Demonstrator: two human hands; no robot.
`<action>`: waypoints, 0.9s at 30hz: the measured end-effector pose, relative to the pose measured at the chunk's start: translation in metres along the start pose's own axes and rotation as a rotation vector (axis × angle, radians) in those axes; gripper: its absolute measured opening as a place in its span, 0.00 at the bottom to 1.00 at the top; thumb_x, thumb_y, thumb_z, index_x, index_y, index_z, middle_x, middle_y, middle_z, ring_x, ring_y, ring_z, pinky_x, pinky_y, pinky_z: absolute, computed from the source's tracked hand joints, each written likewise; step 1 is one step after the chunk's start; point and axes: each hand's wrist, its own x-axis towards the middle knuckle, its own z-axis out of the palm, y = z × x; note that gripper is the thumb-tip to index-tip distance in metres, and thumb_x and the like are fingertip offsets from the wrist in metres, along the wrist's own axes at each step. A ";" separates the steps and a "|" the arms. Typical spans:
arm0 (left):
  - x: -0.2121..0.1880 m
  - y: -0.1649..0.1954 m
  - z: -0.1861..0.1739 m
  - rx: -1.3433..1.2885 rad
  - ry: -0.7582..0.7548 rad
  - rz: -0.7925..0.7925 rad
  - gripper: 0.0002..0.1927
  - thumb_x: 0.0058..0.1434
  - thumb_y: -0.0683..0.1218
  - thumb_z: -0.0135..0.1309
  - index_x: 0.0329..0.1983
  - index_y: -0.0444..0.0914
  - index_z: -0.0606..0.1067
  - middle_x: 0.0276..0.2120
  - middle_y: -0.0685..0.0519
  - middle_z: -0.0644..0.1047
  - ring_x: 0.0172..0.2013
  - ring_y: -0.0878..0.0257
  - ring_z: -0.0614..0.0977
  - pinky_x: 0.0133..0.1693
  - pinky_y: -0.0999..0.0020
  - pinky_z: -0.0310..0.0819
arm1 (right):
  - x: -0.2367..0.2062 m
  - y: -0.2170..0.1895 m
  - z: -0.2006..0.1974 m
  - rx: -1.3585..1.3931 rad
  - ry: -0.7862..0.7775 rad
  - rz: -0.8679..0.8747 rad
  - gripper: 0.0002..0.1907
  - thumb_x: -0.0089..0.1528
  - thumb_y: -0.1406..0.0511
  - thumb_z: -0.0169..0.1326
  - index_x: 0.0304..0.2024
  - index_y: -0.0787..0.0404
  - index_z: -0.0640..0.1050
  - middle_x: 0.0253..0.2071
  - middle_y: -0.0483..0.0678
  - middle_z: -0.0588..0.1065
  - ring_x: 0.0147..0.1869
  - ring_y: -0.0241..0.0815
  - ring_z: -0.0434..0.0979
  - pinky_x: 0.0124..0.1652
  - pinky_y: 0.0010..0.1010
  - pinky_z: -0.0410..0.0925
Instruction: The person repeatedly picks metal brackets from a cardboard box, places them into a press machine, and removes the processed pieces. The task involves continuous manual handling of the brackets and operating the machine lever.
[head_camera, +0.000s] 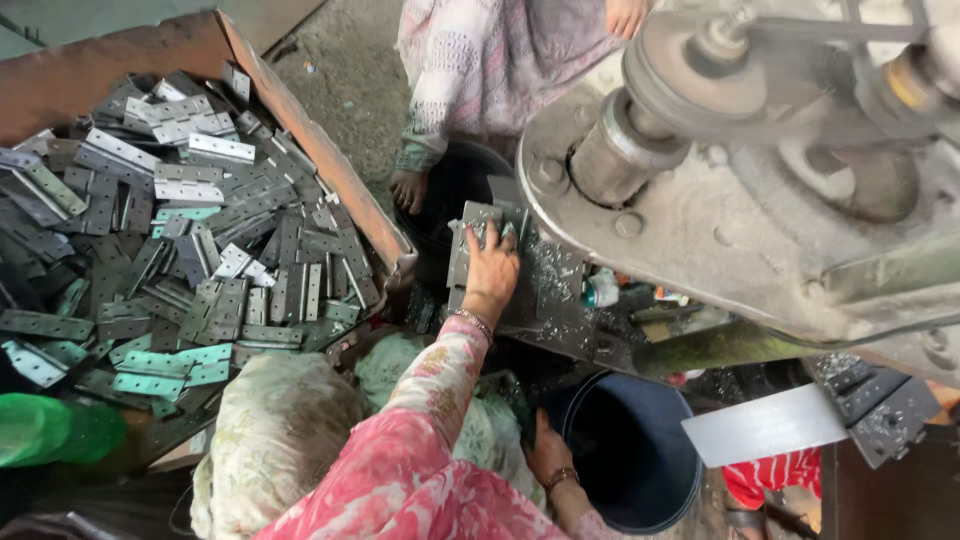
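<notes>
My left hand (491, 263) reaches forward in a pink floral sleeve, a bangle on the wrist. Its fingers curl over the top of a stack of grey metal hinge plates (467, 232) standing on the machine's work table (560, 300). My right hand (549, 455) is low, beside the rim of a dark blue bucket (630, 465). It also wears a bangle and is partly hidden by cloth, so what it holds is unclear.
A rusty box (330, 170) on the left holds several loose hinge plates (180, 240). A big grey machine (760, 190) with a pulley overhangs the right. Another person (480, 60) in pale patterned clothes sits across, a bare foot by a black tub (450, 185). A green bottle (55, 430) lies lower left.
</notes>
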 end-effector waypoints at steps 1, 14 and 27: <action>-0.001 0.000 -0.001 0.022 0.000 0.002 0.20 0.70 0.49 0.41 0.61 0.45 0.76 0.73 0.56 0.60 0.74 0.43 0.50 0.66 0.24 0.38 | 0.000 0.000 -0.006 -0.019 -0.013 0.010 0.38 0.60 0.57 0.58 0.69 0.57 0.59 0.42 0.64 0.80 0.48 0.66 0.81 0.47 0.52 0.73; -0.125 0.025 0.057 -0.126 0.195 0.179 0.27 0.61 0.53 0.49 0.61 0.35 0.74 0.64 0.48 0.69 0.71 0.43 0.56 0.67 0.32 0.44 | -0.015 -0.023 -0.061 -0.136 -0.114 0.017 0.39 0.60 0.57 0.58 0.69 0.58 0.57 0.46 0.64 0.78 0.52 0.64 0.80 0.51 0.50 0.73; -0.175 0.033 0.041 -0.189 0.641 0.307 0.21 0.58 0.44 0.52 0.53 0.33 0.78 0.56 0.45 0.76 0.58 0.48 0.72 0.63 0.44 0.60 | -0.006 -0.005 -0.054 0.011 0.260 -0.339 0.34 0.60 0.54 0.62 0.62 0.63 0.66 0.54 0.66 0.75 0.56 0.66 0.77 0.50 0.51 0.71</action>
